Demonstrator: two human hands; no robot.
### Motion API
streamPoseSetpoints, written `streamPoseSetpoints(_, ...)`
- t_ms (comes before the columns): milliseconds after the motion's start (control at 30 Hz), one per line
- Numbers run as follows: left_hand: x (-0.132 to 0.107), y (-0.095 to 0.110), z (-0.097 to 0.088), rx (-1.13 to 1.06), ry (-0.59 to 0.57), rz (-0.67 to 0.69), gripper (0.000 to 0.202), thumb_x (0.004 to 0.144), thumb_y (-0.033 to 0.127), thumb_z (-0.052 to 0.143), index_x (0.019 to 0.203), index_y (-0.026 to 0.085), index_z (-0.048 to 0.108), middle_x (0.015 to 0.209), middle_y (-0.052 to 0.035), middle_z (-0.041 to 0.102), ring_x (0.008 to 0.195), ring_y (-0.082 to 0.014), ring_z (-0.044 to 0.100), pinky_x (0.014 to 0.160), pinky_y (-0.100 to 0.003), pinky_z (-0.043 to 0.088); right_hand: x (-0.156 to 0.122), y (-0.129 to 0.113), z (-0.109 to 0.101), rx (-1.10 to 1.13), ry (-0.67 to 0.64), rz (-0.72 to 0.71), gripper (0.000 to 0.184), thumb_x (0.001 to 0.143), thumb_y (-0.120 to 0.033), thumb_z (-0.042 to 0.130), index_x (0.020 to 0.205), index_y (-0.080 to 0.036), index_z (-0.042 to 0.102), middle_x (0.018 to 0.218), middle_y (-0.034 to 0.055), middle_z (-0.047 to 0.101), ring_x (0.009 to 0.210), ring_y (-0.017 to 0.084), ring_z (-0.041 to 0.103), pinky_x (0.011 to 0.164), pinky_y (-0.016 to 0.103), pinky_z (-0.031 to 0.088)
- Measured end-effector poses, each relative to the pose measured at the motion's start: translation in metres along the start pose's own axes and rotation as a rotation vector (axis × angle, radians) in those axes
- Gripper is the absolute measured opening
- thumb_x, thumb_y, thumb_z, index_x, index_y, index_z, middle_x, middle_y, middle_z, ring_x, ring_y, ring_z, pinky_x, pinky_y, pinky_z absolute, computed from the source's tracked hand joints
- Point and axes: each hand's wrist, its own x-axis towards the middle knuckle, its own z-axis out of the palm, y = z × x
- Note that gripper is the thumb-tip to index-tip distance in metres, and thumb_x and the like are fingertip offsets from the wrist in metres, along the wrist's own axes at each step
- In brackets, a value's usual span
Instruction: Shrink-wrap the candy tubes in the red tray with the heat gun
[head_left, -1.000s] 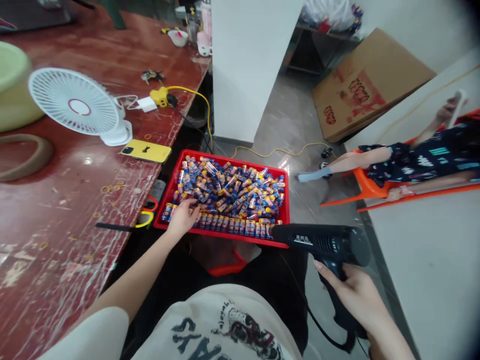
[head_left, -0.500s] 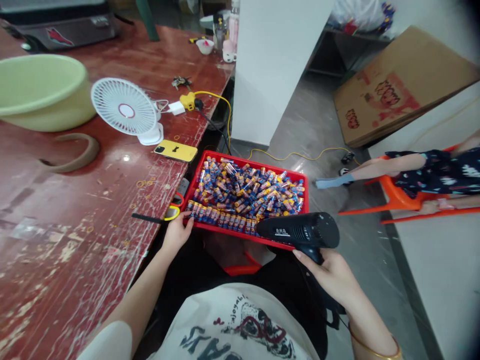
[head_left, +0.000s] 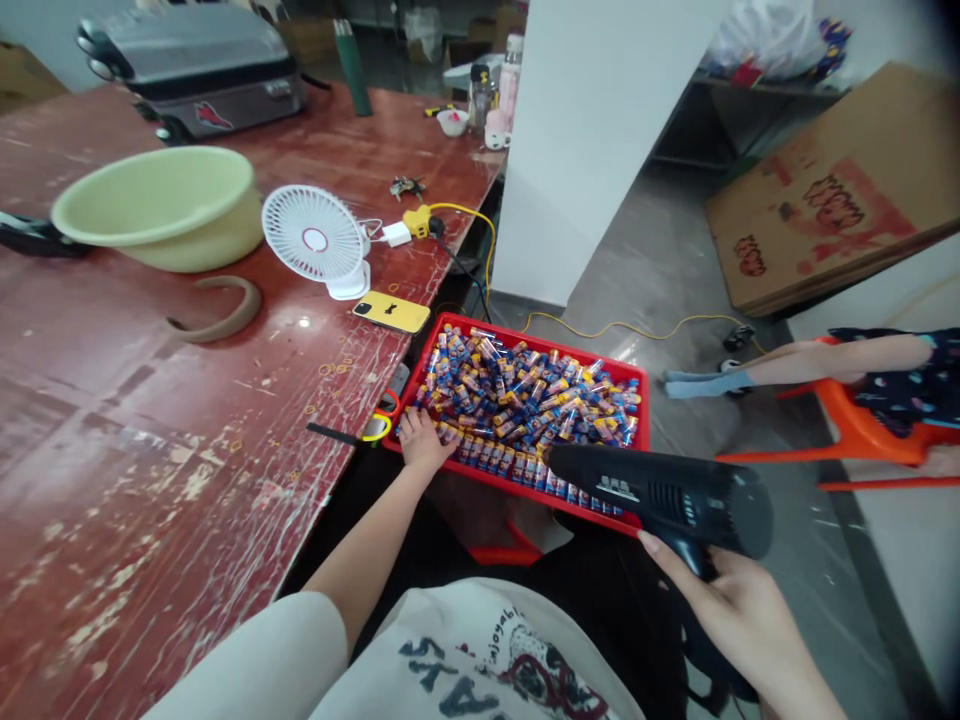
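A red tray (head_left: 639, 420) across my lap holds a heap of small blue-and-yellow wrapped cylinders (head_left: 525, 395). More of them stand side by side in a row (head_left: 504, 462) along the near edge. My left hand (head_left: 421, 442) lies over the left end of that row, fingers stretched out on the cylinders. In my right hand (head_left: 750, 600) is the handle of a black hair dryer (head_left: 660, 492). Its nozzle points left, above the row, and hides part of the cylinders there.
Left of the tray is a worn red table (head_left: 187, 450) with a white fan (head_left: 315, 235), a yellow phone (head_left: 391, 311), a green basin (head_left: 161, 205) and scissors (head_left: 377, 428). A white pillar (head_left: 592, 150) stands beyond. Rightward, a person's legs (head_left: 787, 368) rest near an orange chair (head_left: 862, 425).
My left hand has moved from the tray's near-left rim onto the row of cylinders. The hair dryer has shifted right along the tray's near edge, and the view has turned a little left.
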Motion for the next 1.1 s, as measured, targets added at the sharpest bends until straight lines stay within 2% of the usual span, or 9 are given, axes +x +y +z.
streamPoseSetpoints(133, -0.003, 0.005, -0.005, 0.045, -0.018, 0.016, 0.073, 0.070, 0.057, 0.069, 0.124, 0.010, 0.054, 0.140, -0.0236, 0.039, 0.127, -0.0400, 0.040, 0.104, -0.048, 0.035, 0.013, -0.003, -0.002, 0.022, 0.120, 0.082, 0.059, 0.056, -0.076, 0.067, 0.055, -0.017, 0.061, 0.046, 0.0031, 0.055, 0.044, 0.015, 0.047, 0.040, 0.026, 0.037)
streamPoseSetpoints(267, 0.003, 0.020, -0.006, 0.054, -0.131, -0.019, 0.064, 0.075, 0.047, 0.068, 0.125, 0.013, 0.050, 0.136, -0.0239, 0.041, 0.124, -0.0394, 0.045, 0.095, -0.046, 0.043, 0.034, -0.038, 0.011, 0.085, 0.240, -0.082, 0.052, 0.064, -0.068, 0.067, 0.055, -0.017, 0.062, 0.037, 0.0015, 0.048, 0.039, 0.016, 0.046, 0.039, 0.026, 0.036)
streamPoseSetpoints(367, 0.014, 0.016, -0.012, 0.029, -0.207, -0.012, 0.065, 0.077, 0.038, 0.069, 0.130, 0.011, 0.044, 0.137, -0.0262, 0.042, 0.124, -0.0386, 0.049, 0.090, -0.041, 0.047, 0.047, -0.062, 0.017, 0.164, 0.204, -0.231, 0.049, 0.068, -0.062, 0.067, 0.071, -0.014, 0.070, 0.046, 0.0039, 0.059, 0.045, 0.018, 0.054, 0.044, 0.026, 0.041)
streamPoseSetpoints(500, 0.036, 0.006, -0.032, -0.034, -0.246, 0.011, 0.058, 0.077, 0.029, 0.068, 0.127, 0.012, 0.046, 0.114, -0.0217, 0.063, 0.107, -0.0342, 0.064, 0.086, -0.040, 0.050, 0.054, -0.070, 0.018, 0.152, 0.168, -0.293, 0.047, 0.070, -0.060, 0.067, 0.073, -0.014, 0.071, 0.053, 0.0055, 0.064, 0.047, 0.018, 0.056, 0.043, 0.025, 0.040)
streamPoseSetpoints(600, 0.058, 0.029, -0.049, -0.121, -0.201, 0.068, 0.053, 0.080, 0.030, 0.065, 0.126, 0.015, 0.046, 0.109, -0.0165, 0.068, 0.104, -0.0295, 0.066, 0.084, -0.035, 0.051, 0.053, -0.063, 0.016, 0.126, 0.147, -0.266, 0.047, 0.068, -0.062, 0.067, 0.066, -0.015, 0.068, 0.052, 0.0054, 0.064, 0.047, 0.017, 0.054, 0.041, 0.024, 0.039)
streamPoseSetpoints(733, 0.087, 0.079, -0.063, -0.245, -0.135, 0.194, 0.056, 0.079, 0.032, 0.070, 0.128, 0.015, 0.047, 0.120, -0.0144, 0.065, 0.114, -0.0249, 0.062, 0.092, -0.031, 0.048, 0.047, -0.046, 0.008, 0.097, 0.130, -0.157, 0.053, 0.063, -0.068, 0.066, 0.067, -0.015, 0.069, 0.044, 0.0022, 0.056, 0.043, 0.018, 0.052, 0.039, 0.026, 0.038)
streamPoseSetpoints(800, 0.090, 0.087, -0.068, -0.277, -0.085, 0.217, 0.051, 0.085, 0.026, 0.063, 0.132, 0.014, 0.046, 0.129, -0.0152, 0.060, 0.122, -0.0235, 0.056, 0.099, -0.031, 0.045, 0.044, -0.039, 0.004, 0.083, 0.116, -0.105, 0.055, 0.062, -0.070, 0.067, 0.068, -0.015, 0.070, 0.043, 0.0024, 0.056, 0.046, 0.019, 0.054, 0.040, 0.026, 0.041)
streamPoseSetpoints(933, 0.060, 0.047, -0.066, -0.301, -0.012, 0.234, 0.037, 0.092, 0.018, 0.047, 0.128, 0.013, 0.052, 0.132, -0.0143, 0.058, 0.127, -0.0226, 0.051, 0.109, -0.034, 0.039, 0.046, -0.038, 0.005, 0.073, 0.084, -0.046, 0.058, 0.061, -0.072, 0.067, 0.067, -0.014, 0.070, 0.044, 0.0034, 0.057, 0.044, 0.019, 0.054, 0.041, 0.027, 0.042)
streamPoseSetpoints(1100, 0.002, -0.026, -0.047, -0.208, -0.008, 0.137, 0.040, 0.089, 0.019, 0.049, 0.129, 0.013, 0.053, 0.136, -0.0151, 0.055, 0.128, -0.0247, 0.051, 0.108, -0.035, 0.041, 0.064, -0.079, 0.020, 0.168, 0.206, -0.218, 0.048, 0.066, -0.064, 0.067, 0.057, -0.017, 0.063, 0.045, 0.0063, 0.058, 0.048, 0.021, 0.058, 0.040, 0.026, 0.038)
